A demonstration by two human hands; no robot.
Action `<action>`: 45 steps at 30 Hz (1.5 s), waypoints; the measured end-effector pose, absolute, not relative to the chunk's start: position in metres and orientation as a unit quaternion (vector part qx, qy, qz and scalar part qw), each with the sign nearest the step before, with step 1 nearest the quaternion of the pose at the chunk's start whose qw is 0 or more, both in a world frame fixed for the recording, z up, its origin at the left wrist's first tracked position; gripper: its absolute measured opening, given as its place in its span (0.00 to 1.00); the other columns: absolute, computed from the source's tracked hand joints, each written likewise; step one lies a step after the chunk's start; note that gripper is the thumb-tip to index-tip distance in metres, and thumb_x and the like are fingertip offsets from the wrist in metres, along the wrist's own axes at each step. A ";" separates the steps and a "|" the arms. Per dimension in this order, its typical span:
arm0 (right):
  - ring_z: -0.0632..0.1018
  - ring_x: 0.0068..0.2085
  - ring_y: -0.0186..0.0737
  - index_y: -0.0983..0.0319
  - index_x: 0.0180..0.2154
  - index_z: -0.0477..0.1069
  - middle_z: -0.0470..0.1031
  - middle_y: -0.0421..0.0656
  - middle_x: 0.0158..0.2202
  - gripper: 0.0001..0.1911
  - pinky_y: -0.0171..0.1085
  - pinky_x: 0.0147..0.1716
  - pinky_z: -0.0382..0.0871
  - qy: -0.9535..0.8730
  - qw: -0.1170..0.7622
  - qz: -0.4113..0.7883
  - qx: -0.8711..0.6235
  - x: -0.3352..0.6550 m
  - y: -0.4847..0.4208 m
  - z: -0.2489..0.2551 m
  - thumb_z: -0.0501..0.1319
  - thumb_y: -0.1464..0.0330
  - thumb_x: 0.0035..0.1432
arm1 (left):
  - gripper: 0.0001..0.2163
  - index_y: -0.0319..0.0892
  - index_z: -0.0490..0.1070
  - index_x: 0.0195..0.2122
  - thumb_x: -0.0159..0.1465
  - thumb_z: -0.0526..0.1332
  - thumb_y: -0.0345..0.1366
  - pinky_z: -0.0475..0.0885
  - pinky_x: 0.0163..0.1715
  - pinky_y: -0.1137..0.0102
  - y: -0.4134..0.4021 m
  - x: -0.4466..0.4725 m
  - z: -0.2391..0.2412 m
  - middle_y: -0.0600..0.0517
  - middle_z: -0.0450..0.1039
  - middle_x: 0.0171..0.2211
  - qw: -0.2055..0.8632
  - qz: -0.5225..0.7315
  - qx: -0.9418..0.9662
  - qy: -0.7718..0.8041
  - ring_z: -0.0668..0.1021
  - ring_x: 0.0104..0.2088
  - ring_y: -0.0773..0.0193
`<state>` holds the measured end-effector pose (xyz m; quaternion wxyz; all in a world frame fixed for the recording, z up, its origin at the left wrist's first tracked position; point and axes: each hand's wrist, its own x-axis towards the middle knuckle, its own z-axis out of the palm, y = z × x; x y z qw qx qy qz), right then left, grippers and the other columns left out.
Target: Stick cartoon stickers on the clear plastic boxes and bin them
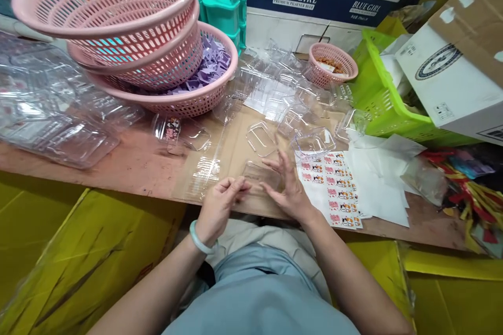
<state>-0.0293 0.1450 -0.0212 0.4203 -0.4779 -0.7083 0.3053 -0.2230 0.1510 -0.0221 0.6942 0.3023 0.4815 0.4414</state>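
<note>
My left hand [222,201], with a pale bangle at its wrist, is closed in a pinch. Its fingertips meet at the left side of a small clear plastic box [261,174]; what they pinch is too small to make out. At the box's right side my right hand [290,186] is open, fingers spread, thumb and forefinger apart. Beyond the hands, a clear plastic lid [260,138] lies on the cardboard sheet [231,136]. To the right are sticker sheets [340,188] printed with cats and pink lettering. A clear box with a cat sticker [173,133] stands farther left.
Pink baskets [157,21] are stacked at the left, the lowest holding purple pieces [212,60]. Clear plastic trays [58,125] cover the table's left end. A small pink basket [332,65], a green crate [393,99] and beer cartons [306,5] stand at the back and right.
</note>
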 end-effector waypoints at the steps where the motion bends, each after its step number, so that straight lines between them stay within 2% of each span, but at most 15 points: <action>1: 0.74 0.56 0.45 0.50 0.68 0.37 0.73 0.46 0.54 0.46 0.54 0.60 0.63 -0.685 0.431 0.316 -0.495 -0.024 0.143 -0.023 0.63 0.70 0.58 | 0.12 0.39 0.73 0.30 0.56 0.69 0.43 0.74 0.38 0.70 0.153 -0.226 -0.024 0.51 0.76 0.32 0.644 0.447 0.357 0.508 0.78 0.34 0.65; 3: 0.78 0.49 0.43 0.50 0.68 0.40 0.77 0.43 0.47 0.44 0.52 0.57 0.68 -0.642 0.449 0.345 -0.518 -0.016 0.144 -0.022 0.62 0.71 0.58 | 0.17 0.42 0.73 0.40 0.52 0.72 0.40 0.73 0.43 0.69 0.159 -0.231 -0.028 0.50 0.75 0.41 0.572 0.456 0.451 0.512 0.77 0.42 0.62; 4: 0.79 0.46 0.43 0.50 0.68 0.41 0.78 0.42 0.44 0.43 0.51 0.54 0.70 -0.628 0.453 0.356 -0.523 -0.014 0.146 -0.021 0.61 0.72 0.58 | 0.24 0.45 0.71 0.48 0.50 0.73 0.39 0.72 0.48 0.67 0.161 -0.232 -0.029 0.49 0.73 0.49 0.572 0.443 0.491 0.486 0.75 0.49 0.59; 6: 0.79 0.42 0.41 0.50 0.68 0.42 0.79 0.41 0.41 0.42 0.49 0.50 0.73 -0.624 0.457 0.347 -0.530 -0.013 0.148 -0.021 0.59 0.72 0.59 | 0.38 0.50 0.62 0.60 0.48 0.74 0.37 0.65 0.59 0.63 0.164 -0.229 -0.031 0.47 0.62 0.62 0.620 0.381 0.555 0.404 0.67 0.61 0.54; 8: 0.79 0.43 0.40 0.49 0.68 0.41 0.78 0.41 0.41 0.40 0.47 0.50 0.73 -0.634 0.465 0.303 -0.539 -0.016 0.150 -0.027 0.57 0.73 0.60 | 0.40 0.50 0.57 0.64 0.51 0.73 0.37 0.56 0.65 0.60 0.164 -0.221 -0.032 0.47 0.56 0.66 0.669 0.329 0.570 0.346 0.61 0.65 0.53; 11: 0.79 0.42 0.39 0.50 0.68 0.38 0.77 0.42 0.40 0.39 0.45 0.49 0.74 -0.618 0.505 0.229 -0.557 -0.023 0.151 -0.041 0.55 0.73 0.62 | 0.35 0.47 0.56 0.64 0.57 0.68 0.39 0.55 0.65 0.56 0.162 -0.209 -0.032 0.44 0.60 0.64 0.730 0.319 0.505 0.332 0.62 0.65 0.52; 15: 0.79 0.42 0.38 0.51 0.68 0.36 0.76 0.42 0.40 0.40 0.44 0.49 0.74 -0.594 0.535 0.205 -0.566 -0.026 0.150 -0.050 0.55 0.72 0.63 | 0.28 0.43 0.64 0.59 0.57 0.68 0.37 0.60 0.63 0.55 0.167 -0.208 -0.029 0.42 0.67 0.60 0.781 0.297 0.453 0.311 0.67 0.62 0.50; 18: 0.76 0.52 0.41 0.50 0.68 0.36 0.72 0.46 0.52 0.42 0.47 0.54 0.71 -0.625 0.508 0.242 -0.541 -0.016 0.145 -0.036 0.58 0.71 0.61 | 0.27 0.44 0.65 0.57 0.56 0.69 0.34 0.61 0.62 0.55 0.175 -0.216 -0.025 0.44 0.67 0.59 0.780 0.281 0.467 0.306 0.68 0.61 0.51; 20: 0.67 0.61 0.46 0.49 0.67 0.42 0.62 0.48 0.62 0.42 0.51 0.59 0.65 -0.644 0.488 0.257 -0.531 -0.006 0.139 -0.021 0.62 0.68 0.58 | 0.27 0.45 0.65 0.57 0.56 0.69 0.33 0.62 0.62 0.56 0.179 -0.220 -0.024 0.44 0.66 0.60 0.770 0.275 0.485 0.309 0.67 0.61 0.52; 22: 0.65 0.63 0.49 0.51 0.63 0.54 0.60 0.47 0.63 0.37 0.52 0.60 0.63 -0.623 0.505 0.271 -0.532 0.004 0.133 -0.006 0.65 0.63 0.55 | 0.28 0.47 0.63 0.59 0.57 0.68 0.33 0.64 0.61 0.57 0.182 -0.223 -0.026 0.44 0.64 0.61 0.758 0.274 0.506 0.307 0.66 0.62 0.52; 25: 0.77 0.46 0.43 0.55 0.46 0.71 0.74 0.45 0.46 0.19 0.44 0.49 0.74 -0.516 0.549 0.360 -0.550 0.007 0.125 0.009 0.67 0.59 0.53 | 0.29 0.49 0.63 0.60 0.58 0.67 0.33 0.67 0.59 0.60 0.184 -0.224 -0.030 0.46 0.61 0.63 0.746 0.273 0.534 0.289 0.67 0.62 0.52; 27: 0.77 0.32 0.36 0.58 0.35 0.73 0.75 0.40 0.31 0.11 0.38 0.37 0.76 -0.441 0.535 0.447 -0.565 0.000 0.122 0.013 0.67 0.59 0.54 | 0.28 0.50 0.64 0.60 0.58 0.68 0.33 0.68 0.58 0.60 0.185 -0.223 -0.033 0.47 0.60 0.64 0.746 0.268 0.541 0.280 0.70 0.59 0.53; 29: 0.75 0.25 0.32 0.60 0.31 0.73 0.73 0.37 0.23 0.12 0.35 0.30 0.74 -0.388 0.510 0.509 -0.574 -0.010 0.121 0.015 0.68 0.59 0.53 | 0.29 0.50 0.66 0.58 0.56 0.69 0.33 0.67 0.58 0.59 0.185 -0.223 -0.035 0.47 0.61 0.63 0.749 0.268 0.539 0.277 0.72 0.57 0.53; 39: 0.72 0.20 0.30 0.62 0.30 0.76 0.74 0.37 0.20 0.15 0.29 0.18 0.63 -0.371 0.471 0.501 -0.624 -0.024 0.121 0.025 0.71 0.57 0.47 | 0.31 0.48 0.67 0.59 0.53 0.71 0.31 0.66 0.60 0.57 0.185 -0.224 -0.037 0.46 0.62 0.64 0.771 0.262 0.514 0.269 0.71 0.59 0.51; 45: 0.76 0.25 0.34 0.62 0.30 0.77 0.77 0.40 0.24 0.12 0.32 0.27 0.69 -0.425 0.459 0.462 -0.628 -0.023 0.122 0.025 0.69 0.60 0.51 | 0.33 0.49 0.67 0.60 0.52 0.72 0.30 0.67 0.59 0.59 0.187 -0.225 -0.035 0.46 0.60 0.65 0.778 0.250 0.509 0.271 0.71 0.59 0.50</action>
